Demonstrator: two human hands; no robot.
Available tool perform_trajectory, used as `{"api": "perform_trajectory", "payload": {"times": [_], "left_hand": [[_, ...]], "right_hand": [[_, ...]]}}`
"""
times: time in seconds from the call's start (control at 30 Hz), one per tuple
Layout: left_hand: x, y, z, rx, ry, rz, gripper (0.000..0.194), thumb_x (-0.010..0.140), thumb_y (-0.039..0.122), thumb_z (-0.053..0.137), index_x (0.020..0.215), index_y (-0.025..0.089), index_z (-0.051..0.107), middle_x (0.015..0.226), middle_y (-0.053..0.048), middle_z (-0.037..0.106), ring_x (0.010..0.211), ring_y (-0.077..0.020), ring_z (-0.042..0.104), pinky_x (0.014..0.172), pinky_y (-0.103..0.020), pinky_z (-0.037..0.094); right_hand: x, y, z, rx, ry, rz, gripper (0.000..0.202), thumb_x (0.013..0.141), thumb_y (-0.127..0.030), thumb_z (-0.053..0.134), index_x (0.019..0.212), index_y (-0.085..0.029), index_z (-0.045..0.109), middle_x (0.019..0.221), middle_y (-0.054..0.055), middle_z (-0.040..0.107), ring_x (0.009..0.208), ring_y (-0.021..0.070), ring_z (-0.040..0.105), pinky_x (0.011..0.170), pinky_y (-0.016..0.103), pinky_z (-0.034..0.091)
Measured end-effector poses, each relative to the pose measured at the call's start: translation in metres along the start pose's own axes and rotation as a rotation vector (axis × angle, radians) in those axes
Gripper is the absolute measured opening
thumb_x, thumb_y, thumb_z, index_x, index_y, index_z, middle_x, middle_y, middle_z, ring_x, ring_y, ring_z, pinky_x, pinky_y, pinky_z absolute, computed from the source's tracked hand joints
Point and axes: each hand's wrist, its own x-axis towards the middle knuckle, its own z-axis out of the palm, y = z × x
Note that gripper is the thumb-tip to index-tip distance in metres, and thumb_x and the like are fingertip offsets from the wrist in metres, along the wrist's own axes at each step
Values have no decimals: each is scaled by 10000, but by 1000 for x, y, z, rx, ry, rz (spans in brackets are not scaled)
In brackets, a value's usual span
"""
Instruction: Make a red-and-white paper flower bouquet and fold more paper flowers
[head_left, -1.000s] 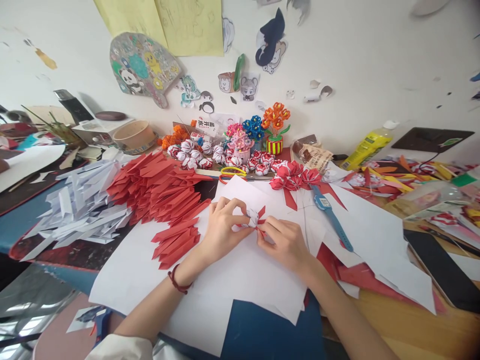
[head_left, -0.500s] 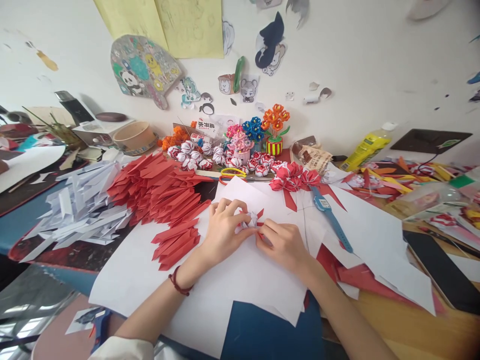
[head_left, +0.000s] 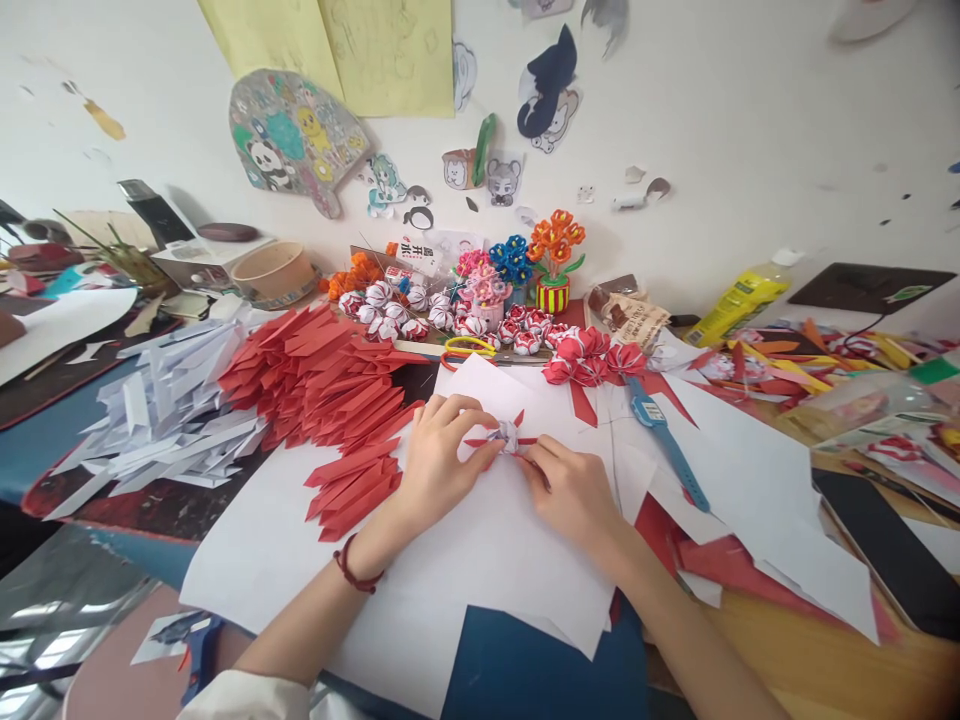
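A small white and red folded paper piece (head_left: 507, 436), with red strips sticking out at its sides and top, is between my two hands above white paper sheets (head_left: 480, 530). My left hand (head_left: 448, 455) pinches its left side between thumb and fingers. At its right side, the bent fingers of my right hand (head_left: 566, 490) close on a red strip. Folded red paper strips (head_left: 315, 375) are heaped left of my hands, and folded white strips (head_left: 169, 405) lie beyond them.
Finished paper balls (head_left: 390, 305) and small flower pots (head_left: 553, 296) stand along the wall. A blue watch (head_left: 667, 440), a black phone (head_left: 889, 545) and a yellow bottle (head_left: 742, 300) are on the right. Blue-handled scissors (head_left: 201, 655) lie at lower left.
My right hand has shifted slightly right, and more of the folded piece and its red strips shows between my hands. The whole view has shifted slightly.
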Motion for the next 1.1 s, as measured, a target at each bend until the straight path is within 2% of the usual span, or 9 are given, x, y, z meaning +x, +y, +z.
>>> {"api": "perform_trajectory", "payload": {"times": [0.17, 0.23, 0.33, 0.4, 0.5, 0.63, 0.8, 0.97, 1.1], "left_hand": [[-2, -9, 1, 37, -130, 37, 370, 812, 324, 704, 1156, 263, 581, 1093, -24, 651, 991, -216, 555, 839, -351, 364], [-3, -12, 3, 22, -156, 18, 397, 827, 335, 690, 1189, 256, 549, 1053, -20, 674, 975, -209, 587, 822, -345, 374], [-3, -13, 4, 12, -175, 1, 378, 825, 332, 693, 1170, 252, 559, 1024, -21, 692, 950, -209, 612, 793, -340, 385], [-3, -13, 4, 0, -191, 6, 378, 806, 300, 713, 1154, 257, 572, 1031, -20, 695, 948, -211, 616, 787, -339, 392], [-2, -11, 4, -44, -206, 6, 406, 777, 260, 740, 1149, 266, 578, 1027, -9, 695, 942, -207, 619, 796, -337, 405], [-2, -10, 4, -76, -212, 6, 393, 776, 219, 735, 1136, 259, 581, 1014, -5, 695, 927, -203, 621, 815, -343, 411], [-1, -9, 7, -51, -195, 27, 331, 755, 210, 753, 1050, 246, 606, 982, -1, 691, 913, -204, 612, 800, -345, 394], [-2, -9, 11, -38, -173, 23, 345, 765, 281, 755, 1071, 239, 601, 971, -15, 688, 916, -211, 612, 786, -348, 392], [-4, -12, 15, -15, -147, 14, 355, 771, 337, 747, 1086, 233, 618, 1020, -42, 682, 936, -226, 606, 802, -355, 415]], "right_hand": [[2, 2, -5, -1, -22, 41, 139, 907, -216, 547, 829, -198, 660, 789, 0, 673, 619, 123, 597, 588, 270, 359], [4, 3, -6, 1, 7, 48, 102, 880, -291, 614, 910, -217, 678, 809, -1, 683, 655, 138, 614, 609, 273, 380], [6, 4, -8, 75, 70, 106, 208, 857, -357, 655, 1022, -232, 673, 822, 8, 685, 689, 153, 629, 610, 271, 419], [8, 6, -8, 161, 74, 119, 265, 881, -312, 628, 1136, -239, 643, 888, 26, 691, 763, 169, 647, 649, 271, 466], [10, 9, -5, 291, 8, 83, 363, 907, -232, 579, 1268, -270, 578, 1018, 45, 677, 884, 188, 655, 758, 299, 521], [10, 12, -1, 442, -73, 128, 366, 907, -229, 580, 1268, -285, 587, 1041, 43, 648, 872, 176, 661, 758, 297, 544], [11, 14, 0, 515, -89, 174, 301, 879, -251, 626, 1179, -272, 638, 1020, 41, 643, 860, 180, 648, 690, 283, 538], [11, 12, 0, 574, -73, 172, 235, 892, -231, 603, 1120, -251, 658, 987, 42, 644, 835, 171, 636, 684, 275, 533], [10, 11, -1, 588, -82, 155, 283, 921, -219, 554, 1185, -262, 648, 1015, 47, 637, 875, 171, 630, 733, 283, 531]]}}
